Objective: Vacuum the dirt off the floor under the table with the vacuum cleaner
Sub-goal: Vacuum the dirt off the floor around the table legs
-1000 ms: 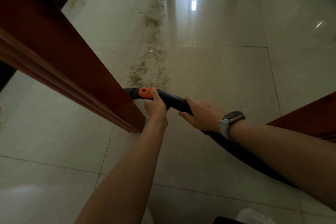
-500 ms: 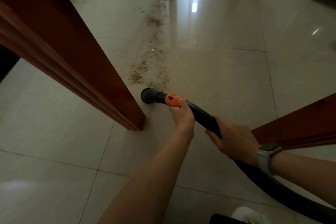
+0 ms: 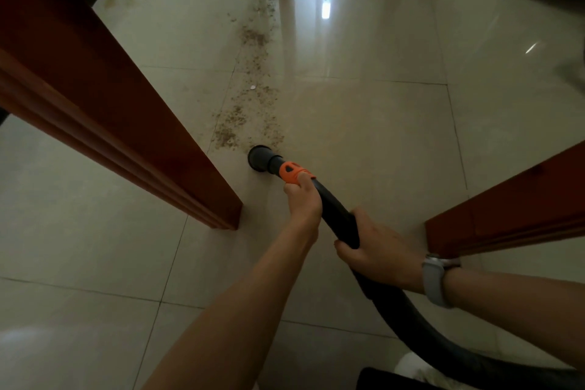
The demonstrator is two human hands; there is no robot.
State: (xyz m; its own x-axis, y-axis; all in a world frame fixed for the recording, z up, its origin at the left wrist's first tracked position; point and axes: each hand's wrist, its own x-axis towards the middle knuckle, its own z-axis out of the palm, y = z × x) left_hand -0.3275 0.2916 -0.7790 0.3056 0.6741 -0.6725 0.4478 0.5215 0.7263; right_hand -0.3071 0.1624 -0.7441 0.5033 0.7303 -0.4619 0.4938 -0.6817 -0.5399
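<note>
Nozzle (image 3: pixel 259 158) of the vacuum cleaner at the near edge of the dirt (image 3: pixel 250 117) on the floor (image 3: pixel 364 142) under the table.

Compared with a second ago, the black mouth has emerged from behind the left table leg (image 3: pixel 133 123) and now sits just beside the nearest crumbs. Left hand (image 3: pixel 302 198) curls tightly round the orange collar (image 3: pixel 294 172); right hand (image 3: pixel 378 250) wraps the black hose (image 3: pixel 408 323) further back. Trail of debris runs onward toward the far legs, apparently untouched, so most of the suction work seems yet to come. Right table leg (image 3: pixel 512 206) stands near the watch-bearing wrist.
</note>
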